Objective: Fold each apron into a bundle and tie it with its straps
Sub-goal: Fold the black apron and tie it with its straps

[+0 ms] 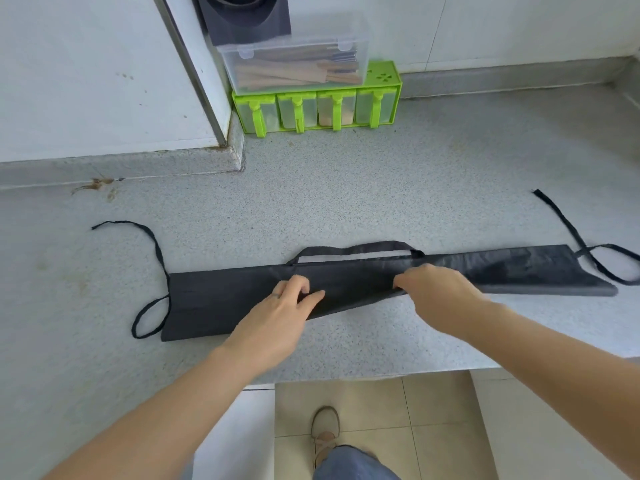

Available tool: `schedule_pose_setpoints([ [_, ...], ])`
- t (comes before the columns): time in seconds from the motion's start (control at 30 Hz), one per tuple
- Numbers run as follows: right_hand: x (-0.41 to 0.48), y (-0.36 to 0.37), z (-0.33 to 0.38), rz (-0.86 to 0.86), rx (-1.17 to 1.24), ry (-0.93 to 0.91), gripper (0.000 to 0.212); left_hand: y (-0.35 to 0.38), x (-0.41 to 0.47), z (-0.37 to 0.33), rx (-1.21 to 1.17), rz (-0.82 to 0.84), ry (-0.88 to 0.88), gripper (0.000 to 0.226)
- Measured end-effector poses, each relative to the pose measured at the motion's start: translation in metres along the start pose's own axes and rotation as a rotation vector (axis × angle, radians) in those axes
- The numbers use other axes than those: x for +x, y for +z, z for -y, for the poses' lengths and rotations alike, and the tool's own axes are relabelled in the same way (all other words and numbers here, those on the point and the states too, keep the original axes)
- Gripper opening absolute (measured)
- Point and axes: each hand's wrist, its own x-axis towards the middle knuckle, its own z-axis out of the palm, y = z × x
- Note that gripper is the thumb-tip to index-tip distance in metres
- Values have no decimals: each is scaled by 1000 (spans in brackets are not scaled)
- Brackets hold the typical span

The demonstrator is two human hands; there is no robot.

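Your left hand (287, 306) and right hand (438, 292) each pinched the near fold of the long, black, folded fabric apron (225, 306). It lay flat along the grey speckled surface (346, 188), close to its front edge. Its thin black straps (157, 251) trailed loose off both ends. At the back edge stood a lime-green plastic seasoning rack (318, 110) with a clear plastic box (294, 64) on top.

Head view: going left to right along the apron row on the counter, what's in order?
Left strap → left hand → right hand → right strap. Both hands grip the folded apron, which spans the row.
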Motion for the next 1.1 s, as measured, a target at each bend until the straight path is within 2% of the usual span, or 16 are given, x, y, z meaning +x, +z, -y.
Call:
schedule_pose_setpoints([
  [0.1,10,-16,-4,30,-17,12,26,-15,2,18,-96,43,-88,32],
  [0.23,28,-14,-8,92,-80,52,13,-32,18,44,-36,104,-205,28],
  [0.3,32,-5,-10,36,-59,72,7,-28,23,50,46,105,-226,30],
  [0.4,34,8,-16,-128,-3,73,15,-18,27,52,97,-10,-225,26],
  [0.57,32,26,-39,-415,-133,45,34,5,29,56,75,-293,-191,19],
  [0.7,37,34,-53,-499,-63,28,33,12,37,61,111,-356,-192,20],
  [0.8,41,39,-63,-561,75,-25,32,12,41,64,123,-391,-187,15],
  [0.9,39,45,-67,-570,200,-12,27,14,44,67,148,-420,-194,23],
  [0.97,38,49,-67,-571,217,29,25,15,45,65,156,-450,-218,23],
  [1.03,40,51,-67,-541,203,61,24,10,46,57,134,-508,-253,14],
  [1.1,41,52,-68,-526,168,75,24,5,52,39,64,-576,-168,15],
])
